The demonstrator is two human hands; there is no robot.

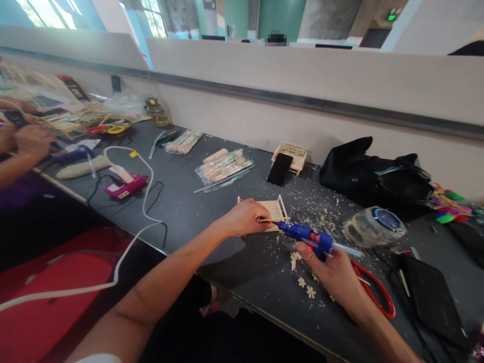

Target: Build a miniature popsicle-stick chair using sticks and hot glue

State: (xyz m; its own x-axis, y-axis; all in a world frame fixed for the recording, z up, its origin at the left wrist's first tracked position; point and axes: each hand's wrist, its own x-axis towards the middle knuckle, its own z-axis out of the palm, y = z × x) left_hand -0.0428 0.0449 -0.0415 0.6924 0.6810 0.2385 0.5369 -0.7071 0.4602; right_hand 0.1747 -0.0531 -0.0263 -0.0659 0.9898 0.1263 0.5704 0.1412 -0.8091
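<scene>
My right hand (335, 275) is wrapped round a blue hot glue gun (302, 234), its nozzle pointing left and a clear glue stick (348, 249) jutting from its back. Closed in a pinch, my left hand (247, 218) holds a thin wooden stick (264, 220) close to the nozzle; whether they touch I cannot tell. Behind and beneath that hand lies a small frame of wooden sticks (273, 206), partly hidden by my fingers. Small flower-shaped wooden pieces (310, 292) lie in front of the glue gun.
Red-handled scissors (381, 297) and a clear jar (374, 227) stand right. Behind are a black bag (374, 174), a phone (280, 169) against a wooden model (297, 151), and bagged sticks (227, 165). A white cable (149, 186) crosses left, near a co-worker's hands (34, 141).
</scene>
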